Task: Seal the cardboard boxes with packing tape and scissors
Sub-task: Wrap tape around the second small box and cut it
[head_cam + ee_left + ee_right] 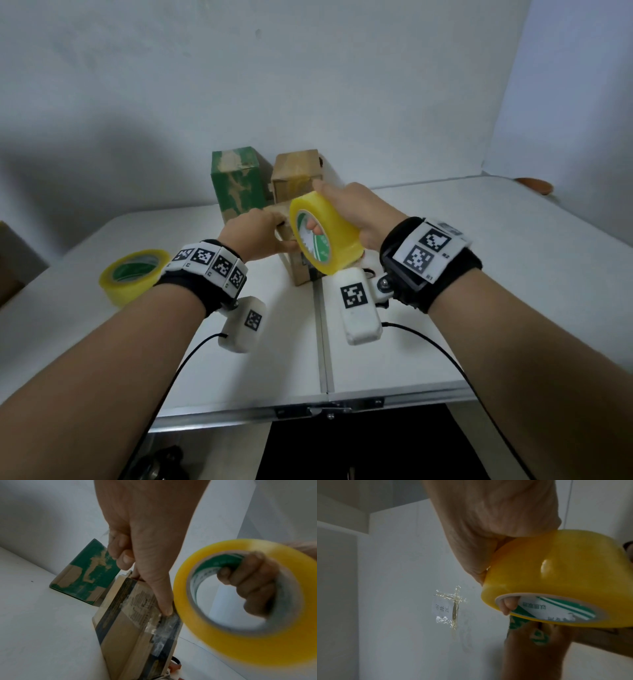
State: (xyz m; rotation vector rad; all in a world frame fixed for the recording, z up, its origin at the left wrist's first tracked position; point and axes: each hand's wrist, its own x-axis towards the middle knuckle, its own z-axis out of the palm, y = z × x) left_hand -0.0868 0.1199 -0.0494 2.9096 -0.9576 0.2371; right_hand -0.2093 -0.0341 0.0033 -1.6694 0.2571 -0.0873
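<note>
The white surface (394, 359) is seen nearest, two wired wrist cameras hanging just above it. At the near left, a spare roll (133, 274) is laid flat on the surface, partly hidden by the left wrist.

In the middle, a brown box (298, 270) is stood upright on the surface. Its top is held by the left hand (255, 236): the thumb is laid down one face, seen plainly in the left wrist view, and the fingers (120, 550) are curled over the far top edge. Old clear tape is seen wrinkled across that face.

Just right of that hand, a yellow tape roll (329, 233) is gripped by the right hand (356, 209), raised beside the box top. The grip is closed on it, fingers hooked through the core and the palm pressed on the outer band. No loose tape end can be made out.

At the foot of the box, something orange (176, 665) is glimpsed; what it is cannot be told.

Farther back, a green box (238, 181) and a second brown box (298, 174) are stood side by side against the wall. At the far right edge, an orange object (536, 186) is seen, too small to name.
</note>
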